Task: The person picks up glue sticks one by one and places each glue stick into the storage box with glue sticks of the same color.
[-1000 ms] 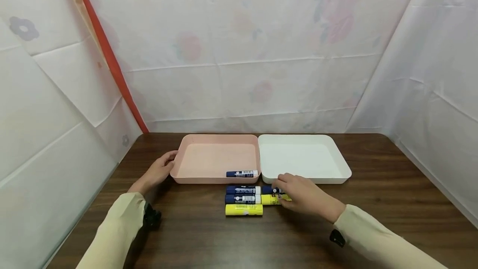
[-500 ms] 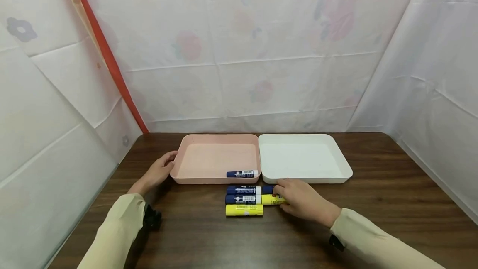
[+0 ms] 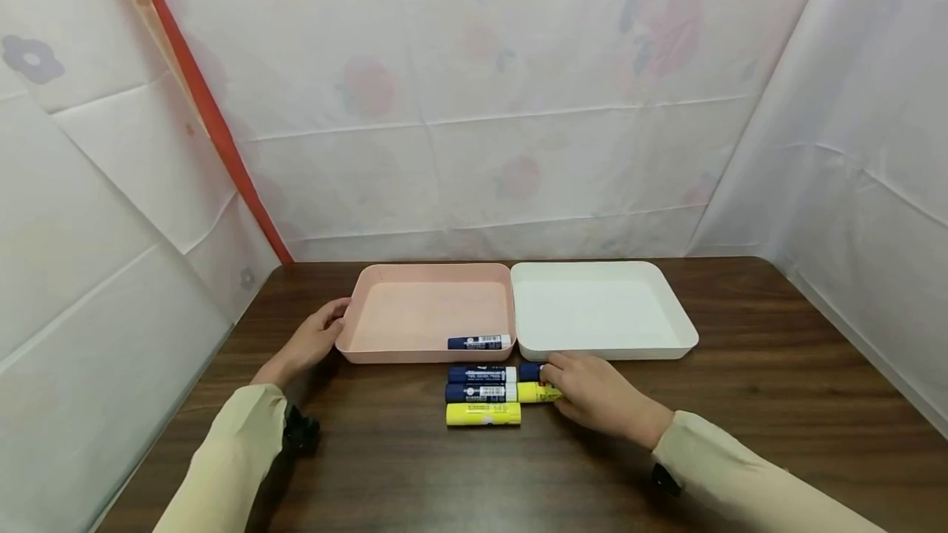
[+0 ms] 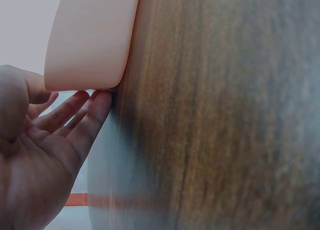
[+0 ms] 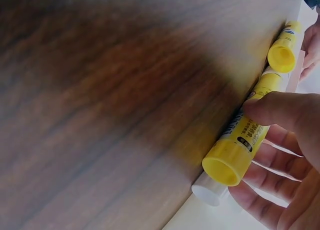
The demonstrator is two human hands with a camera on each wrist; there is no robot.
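My left hand (image 3: pixel 307 344) rests its fingertips against the outer left wall of the pink tray (image 3: pixel 348 327). In the left wrist view, these fingers are extended along the tray's end wall (image 4: pixel 92 50). My right hand (image 3: pixel 603 397) grips a yellow glue stick (image 5: pixel 242 140), thumb on its near side and fingers beyond it. Close beside that stick lies a blue glue stick (image 3: pixel 529 372) with a white cap (image 5: pixel 209 190), mostly hidden by the hand. To the left lie two more blue glue sticks (image 3: pixel 480 393) and a yellow one (image 3: pixel 483 414).
One blue glue stick (image 3: pixel 477 342) lies in the pink tray near its front right corner. A white tray (image 3: pixel 603 311) stands against the pink one on the right. Both sit on a dark wooden table (image 3: pixel 415 484), with white printed sheets (image 3: pixel 474 179) hanging around it.
My right hand has lowered slightly, and its fingers have drawn in around the yellow glue stick. My left hand stays at the pink tray. The glue sticks have not visibly moved.
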